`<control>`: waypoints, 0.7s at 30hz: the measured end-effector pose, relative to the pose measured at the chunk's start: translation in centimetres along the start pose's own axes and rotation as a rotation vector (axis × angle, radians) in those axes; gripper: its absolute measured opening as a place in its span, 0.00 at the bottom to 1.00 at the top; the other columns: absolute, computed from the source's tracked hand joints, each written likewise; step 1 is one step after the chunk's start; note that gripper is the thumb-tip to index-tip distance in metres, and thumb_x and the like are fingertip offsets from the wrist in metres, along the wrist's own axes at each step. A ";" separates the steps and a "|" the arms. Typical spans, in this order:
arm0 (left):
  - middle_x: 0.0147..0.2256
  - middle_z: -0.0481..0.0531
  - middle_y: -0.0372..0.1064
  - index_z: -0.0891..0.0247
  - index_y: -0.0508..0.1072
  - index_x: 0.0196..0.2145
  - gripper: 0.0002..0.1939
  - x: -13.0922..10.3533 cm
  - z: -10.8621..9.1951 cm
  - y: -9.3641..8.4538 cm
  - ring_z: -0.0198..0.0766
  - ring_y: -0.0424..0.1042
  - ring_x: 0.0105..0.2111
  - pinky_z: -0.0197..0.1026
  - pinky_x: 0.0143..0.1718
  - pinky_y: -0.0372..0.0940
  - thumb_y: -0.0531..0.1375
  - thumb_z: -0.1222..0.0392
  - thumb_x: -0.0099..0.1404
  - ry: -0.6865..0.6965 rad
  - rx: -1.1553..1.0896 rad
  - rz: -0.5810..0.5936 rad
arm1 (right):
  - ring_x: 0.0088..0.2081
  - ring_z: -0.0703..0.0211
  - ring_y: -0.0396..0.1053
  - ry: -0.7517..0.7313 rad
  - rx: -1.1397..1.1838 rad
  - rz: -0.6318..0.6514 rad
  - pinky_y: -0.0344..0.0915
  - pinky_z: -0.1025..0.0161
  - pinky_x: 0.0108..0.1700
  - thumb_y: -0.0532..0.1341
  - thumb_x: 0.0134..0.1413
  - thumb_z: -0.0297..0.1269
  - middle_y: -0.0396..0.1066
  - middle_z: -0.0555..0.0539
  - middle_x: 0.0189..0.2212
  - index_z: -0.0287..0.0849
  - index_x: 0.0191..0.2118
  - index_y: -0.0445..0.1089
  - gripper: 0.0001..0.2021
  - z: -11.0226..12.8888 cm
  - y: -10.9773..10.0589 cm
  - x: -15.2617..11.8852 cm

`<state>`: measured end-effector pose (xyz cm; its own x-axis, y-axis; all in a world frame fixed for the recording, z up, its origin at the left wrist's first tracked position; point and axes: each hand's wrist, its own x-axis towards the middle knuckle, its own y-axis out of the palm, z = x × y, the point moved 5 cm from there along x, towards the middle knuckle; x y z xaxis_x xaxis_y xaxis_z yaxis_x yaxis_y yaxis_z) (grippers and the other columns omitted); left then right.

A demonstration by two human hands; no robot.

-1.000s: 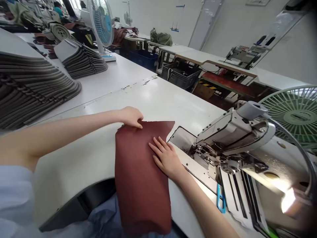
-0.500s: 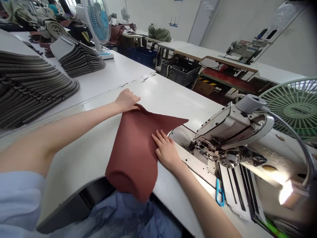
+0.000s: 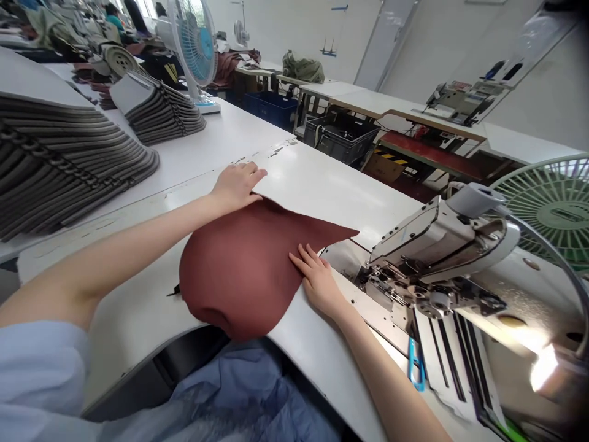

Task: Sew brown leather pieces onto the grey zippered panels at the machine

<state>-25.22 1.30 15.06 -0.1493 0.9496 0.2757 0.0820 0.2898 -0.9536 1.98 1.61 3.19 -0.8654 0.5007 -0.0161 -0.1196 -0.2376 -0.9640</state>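
A reddish-brown fabric or leather panel point(image 3: 239, 264) lies on the white sewing table, its left side bulging up in a rounded curve and a pointed tip reaching right. At its far edge is my left hand point(image 3: 235, 186), the thumb along the edge and the fingers stretched apart from it. My right hand point(image 3: 319, 283) rests on the panel's right part, fingers spread and flat. Just to the right stands a sewing machine point(image 3: 427, 258) with its lamp lit; the panel's tip is behind its needle area.
Stacks of grey padded pieces point(image 3: 69, 159) stand at left, with a white-and-blue fan point(image 3: 196, 49) behind. Blue thread snips point(image 3: 416, 365) lie by the machine. A green fan point(image 3: 559, 212) is at far right. Beyond the table are a grey crate point(image 3: 343, 136) and other worktables.
The panel's near end has moved up off the front edge and now bulges out to the left. My left hand's fingers have opened from a pinch. The view has shifted slightly.
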 end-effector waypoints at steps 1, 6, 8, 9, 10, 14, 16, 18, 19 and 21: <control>0.56 0.62 0.63 0.60 0.67 0.55 0.25 -1.9 -0.5 -0.9 0.55 0.61 0.57 0.55 0.56 0.53 0.59 0.48 0.63 0.066 -0.023 -0.068 | 0.71 0.51 0.38 -0.004 0.011 0.002 0.50 0.44 0.64 0.45 0.52 0.20 0.43 0.47 0.70 0.48 0.68 0.53 0.37 -0.2 0.0 -0.1; 0.27 0.54 0.71 0.54 0.79 0.37 0.16 -18.6 -1.8 -1.8 0.43 0.72 0.34 0.47 0.46 0.67 0.51 0.51 0.69 0.242 -0.250 0.043 | 0.71 0.48 0.37 -0.032 0.023 0.012 0.50 0.41 0.63 0.45 0.58 0.23 0.42 0.47 0.70 0.54 0.67 0.54 0.33 -0.8 -0.1 -0.3; 0.36 0.56 0.76 0.51 0.77 0.46 0.16 -24.1 -2.3 0.1 0.41 0.73 0.35 0.46 0.46 0.69 0.52 0.54 0.67 0.297 -0.252 0.138 | 0.71 0.47 0.37 -0.033 0.008 0.011 0.50 0.41 0.64 0.47 0.62 0.27 0.41 0.46 0.70 0.55 0.67 0.54 0.30 -0.8 0.0 -0.1; 0.43 0.55 0.76 0.48 0.76 0.49 0.17 -25.8 -2.6 1.1 0.41 0.74 0.41 0.45 0.48 0.68 0.53 0.57 0.67 0.353 -0.214 0.137 | 0.71 0.47 0.37 -0.032 -0.002 0.006 0.50 0.42 0.64 0.48 0.63 0.28 0.41 0.46 0.70 0.55 0.67 0.54 0.29 -0.7 0.0 -0.1; 0.48 0.54 0.74 0.47 0.74 0.52 0.19 -26.6 -2.7 1.9 0.43 0.73 0.47 0.47 0.51 0.67 0.54 0.60 0.66 0.373 -0.169 0.079 | 0.71 0.47 0.37 -0.032 -0.011 -0.001 0.50 0.42 0.64 0.48 0.63 0.29 0.41 0.46 0.70 0.55 0.67 0.54 0.28 -0.6 0.0 0.0; 0.53 0.54 0.71 0.44 0.72 0.54 0.23 -24.6 -2.2 3.8 0.54 0.63 0.60 0.56 0.59 0.60 0.62 0.55 0.61 0.460 -0.106 -0.170 | 0.70 0.47 0.39 -0.029 -0.025 -0.021 0.51 0.43 0.63 0.47 0.64 0.30 0.45 0.45 0.70 0.54 0.66 0.57 0.27 -0.5 0.1 0.1; 0.50 0.50 0.73 0.40 0.74 0.49 0.18 -22.0 -1.7 3.5 0.52 0.64 0.59 0.56 0.61 0.58 0.63 0.53 0.61 0.459 -0.124 -0.258 | 0.70 0.47 0.41 -0.035 -0.028 -0.028 0.52 0.43 0.62 0.46 0.66 0.31 0.46 0.45 0.69 0.53 0.66 0.57 0.26 -0.4 0.1 0.0; 0.49 0.48 0.73 0.41 0.76 0.46 0.13 -19.2 -0.9 2.0 0.47 0.65 0.58 0.53 0.60 0.60 0.60 0.58 0.65 0.363 -0.134 -0.352 | 0.70 0.47 0.41 -0.056 -0.049 -0.042 0.53 0.43 0.62 0.46 0.67 0.33 0.47 0.45 0.69 0.54 0.66 0.57 0.25 -0.3 0.1 -0.2; 0.50 0.49 0.73 0.44 0.76 0.46 0.14 -18.0 -0.5 1.0 0.44 0.66 0.57 0.51 0.58 0.61 0.57 0.61 0.67 0.311 -0.151 -0.378 | 0.70 0.47 0.42 -0.068 -0.068 -0.048 0.53 0.44 0.62 0.46 0.67 0.33 0.47 0.45 0.69 0.54 0.66 0.57 0.24 -0.3 0.2 -0.2; 0.51 0.53 0.73 0.53 0.75 0.49 0.15 -16.2 -0.2 -1.2 0.41 0.68 0.55 0.47 0.56 0.64 0.52 0.63 0.71 0.302 -0.241 -0.349 | 0.70 0.46 0.42 -0.086 -0.119 -0.066 0.54 0.43 0.61 0.46 0.66 0.33 0.47 0.46 0.69 0.55 0.66 0.57 0.25 -0.2 0.3 -0.3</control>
<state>-22.66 -14.39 11.73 0.0800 0.7735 0.6287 0.3079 0.5807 -0.7536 2.32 1.53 2.81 -0.8966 0.4378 0.0662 -0.1234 -0.1034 -0.9870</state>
